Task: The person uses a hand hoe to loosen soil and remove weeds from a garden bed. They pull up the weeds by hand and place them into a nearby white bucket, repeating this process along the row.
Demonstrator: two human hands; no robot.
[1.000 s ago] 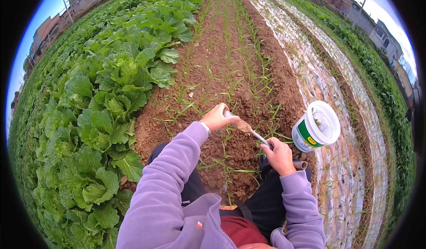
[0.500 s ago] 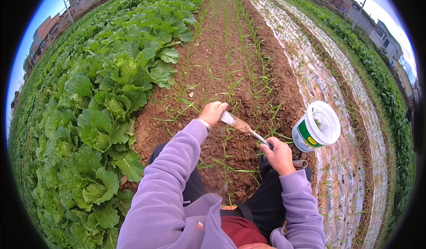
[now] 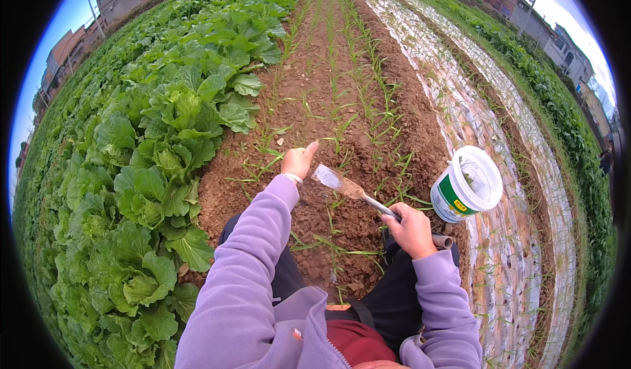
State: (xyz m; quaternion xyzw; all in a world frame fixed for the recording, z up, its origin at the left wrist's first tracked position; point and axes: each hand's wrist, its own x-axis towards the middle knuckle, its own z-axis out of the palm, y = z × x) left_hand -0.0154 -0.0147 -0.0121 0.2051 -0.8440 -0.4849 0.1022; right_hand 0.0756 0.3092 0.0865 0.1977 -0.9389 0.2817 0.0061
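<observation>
My right hand (image 3: pixel 413 229) is wrapped round the handle of a hand trowel (image 3: pixel 343 183). Its flat metal blade points up and to the left, bright near the tip and coated with brown soil towards the shaft. Just left of the blade tip, apart from it, is my left hand (image 3: pixel 299 161). The thumb sticks out to the right and the other fingers look curled in, partly hidden, with nothing showing in them. Below the trowel lies loose brown soil (image 3: pixel 358 254) with thin green seedlings (image 3: pixel 328 241) between my knees.
A white bucket (image 3: pixel 483 178) with a green label stands right of my right hand. By that wrist shows the end of a grey pipe (image 3: pixel 444 241). Leafy cabbages (image 3: pixel 148 198) crowd the left side. Seedling rows run ahead, and plastic-covered beds (image 3: pixel 506 264) lie at right.
My left hand has come off the trowel's blade tip and moved left and slightly up. The trowel has shifted a little left in my right hand, its blade now fully bared.
</observation>
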